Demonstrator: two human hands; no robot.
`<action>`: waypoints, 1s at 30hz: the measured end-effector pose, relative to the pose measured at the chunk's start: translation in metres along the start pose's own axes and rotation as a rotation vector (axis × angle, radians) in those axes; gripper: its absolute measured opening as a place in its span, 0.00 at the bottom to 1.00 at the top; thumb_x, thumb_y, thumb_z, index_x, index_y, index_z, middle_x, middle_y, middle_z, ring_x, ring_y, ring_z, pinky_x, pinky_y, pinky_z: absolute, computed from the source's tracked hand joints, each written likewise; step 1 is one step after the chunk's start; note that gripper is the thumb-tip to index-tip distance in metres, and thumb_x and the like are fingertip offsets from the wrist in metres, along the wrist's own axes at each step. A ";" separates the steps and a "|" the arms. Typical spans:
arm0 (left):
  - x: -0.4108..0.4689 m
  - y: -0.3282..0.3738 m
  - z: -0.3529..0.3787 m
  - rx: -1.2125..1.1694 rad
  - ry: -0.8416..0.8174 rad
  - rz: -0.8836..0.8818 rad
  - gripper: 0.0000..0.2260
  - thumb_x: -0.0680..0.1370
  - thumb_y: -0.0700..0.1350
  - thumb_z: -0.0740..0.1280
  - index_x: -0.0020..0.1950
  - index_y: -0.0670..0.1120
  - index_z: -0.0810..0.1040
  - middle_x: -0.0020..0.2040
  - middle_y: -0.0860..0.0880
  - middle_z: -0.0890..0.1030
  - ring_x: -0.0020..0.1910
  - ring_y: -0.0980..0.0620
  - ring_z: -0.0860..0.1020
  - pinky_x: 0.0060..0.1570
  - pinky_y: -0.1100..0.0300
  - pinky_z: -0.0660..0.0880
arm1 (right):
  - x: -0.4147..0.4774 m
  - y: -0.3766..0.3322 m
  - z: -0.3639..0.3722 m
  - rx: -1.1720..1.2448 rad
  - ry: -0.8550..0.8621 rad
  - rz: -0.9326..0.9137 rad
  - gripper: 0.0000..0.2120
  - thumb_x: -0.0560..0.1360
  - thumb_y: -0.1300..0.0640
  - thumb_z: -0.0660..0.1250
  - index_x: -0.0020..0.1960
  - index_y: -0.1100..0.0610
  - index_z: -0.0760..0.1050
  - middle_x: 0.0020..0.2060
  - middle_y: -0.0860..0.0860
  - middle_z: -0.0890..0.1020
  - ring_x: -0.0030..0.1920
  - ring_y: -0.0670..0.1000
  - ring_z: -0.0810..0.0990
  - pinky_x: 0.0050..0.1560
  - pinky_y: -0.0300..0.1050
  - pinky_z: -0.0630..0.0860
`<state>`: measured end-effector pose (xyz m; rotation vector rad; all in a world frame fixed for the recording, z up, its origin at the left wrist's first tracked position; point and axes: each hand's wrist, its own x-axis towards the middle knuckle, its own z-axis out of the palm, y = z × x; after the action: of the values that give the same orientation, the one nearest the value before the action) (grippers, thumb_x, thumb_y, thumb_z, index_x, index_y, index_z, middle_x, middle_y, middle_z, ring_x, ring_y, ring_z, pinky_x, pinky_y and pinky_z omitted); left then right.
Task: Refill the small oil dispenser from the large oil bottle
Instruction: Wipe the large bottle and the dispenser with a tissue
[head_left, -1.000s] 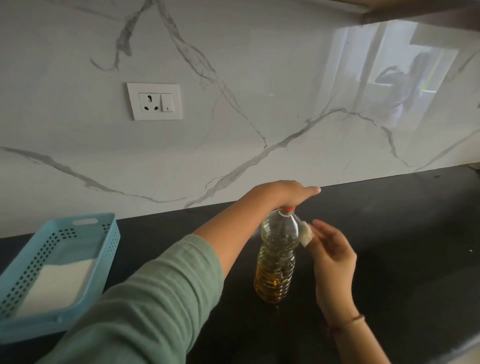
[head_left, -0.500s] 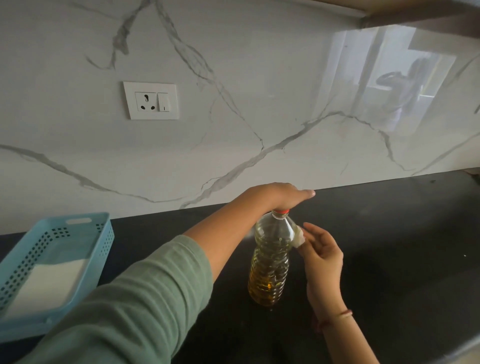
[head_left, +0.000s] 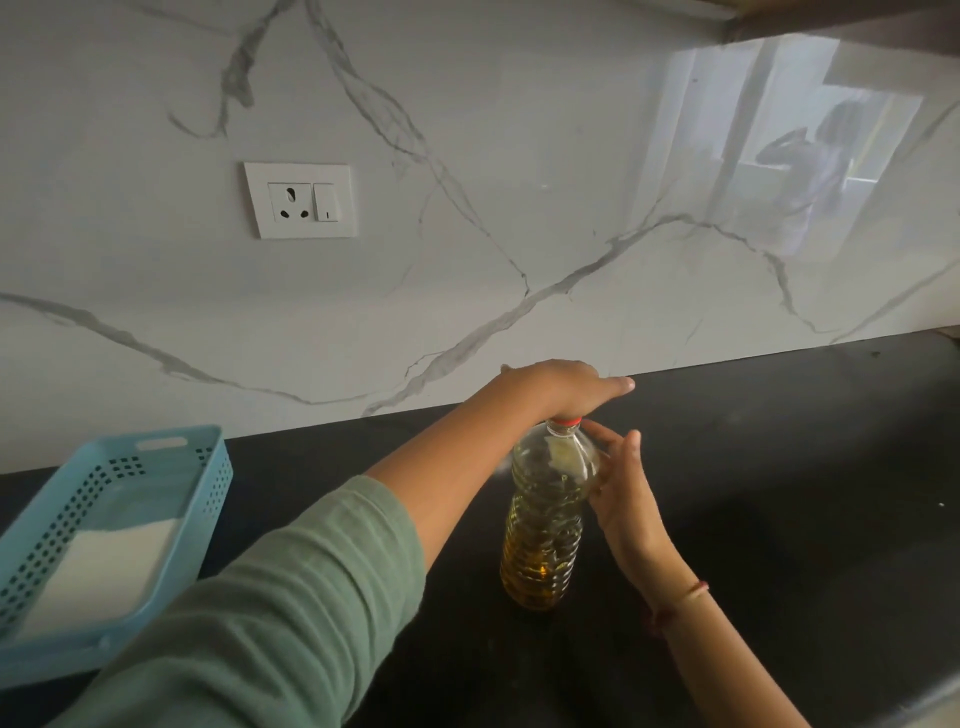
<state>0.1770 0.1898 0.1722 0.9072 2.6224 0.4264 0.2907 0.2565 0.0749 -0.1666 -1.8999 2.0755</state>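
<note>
Bottle (head_left: 543, 525) ribbed, clear; left hand (head_left: 558, 387) grips cap (head_left: 566, 421).

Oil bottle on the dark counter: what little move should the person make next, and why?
Probably twist the red cap off. It is still on the upright oil bottle, the left hand lies over it, and the right hand presses its fingers against the bottle's shoulder, as if to steady it. Nothing can be poured until the bottle is open.
</note>
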 end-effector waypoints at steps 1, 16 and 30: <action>0.001 0.000 0.000 0.024 0.011 0.000 0.35 0.77 0.69 0.46 0.77 0.50 0.61 0.77 0.46 0.63 0.75 0.41 0.61 0.71 0.36 0.55 | -0.001 0.003 -0.003 0.034 0.003 -0.002 0.50 0.60 0.20 0.56 0.69 0.56 0.67 0.57 0.53 0.81 0.59 0.51 0.79 0.65 0.53 0.70; -0.011 0.004 -0.004 0.040 0.033 -0.044 0.32 0.78 0.68 0.46 0.76 0.52 0.63 0.77 0.47 0.63 0.75 0.40 0.59 0.71 0.32 0.45 | 0.025 0.004 -0.028 0.230 -0.290 0.136 0.52 0.64 0.20 0.51 0.67 0.62 0.70 0.59 0.62 0.79 0.61 0.60 0.77 0.62 0.53 0.71; -0.023 0.007 -0.004 -0.046 0.056 -0.072 0.30 0.79 0.67 0.46 0.75 0.51 0.64 0.74 0.46 0.68 0.73 0.41 0.64 0.69 0.40 0.54 | 0.064 -0.027 0.017 0.074 -0.222 0.544 0.35 0.80 0.39 0.42 0.74 0.65 0.58 0.72 0.65 0.63 0.68 0.64 0.69 0.56 0.52 0.73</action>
<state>0.1966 0.1796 0.1838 0.7941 2.6750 0.4987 0.2299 0.2624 0.1111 -0.5036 -2.0725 2.6036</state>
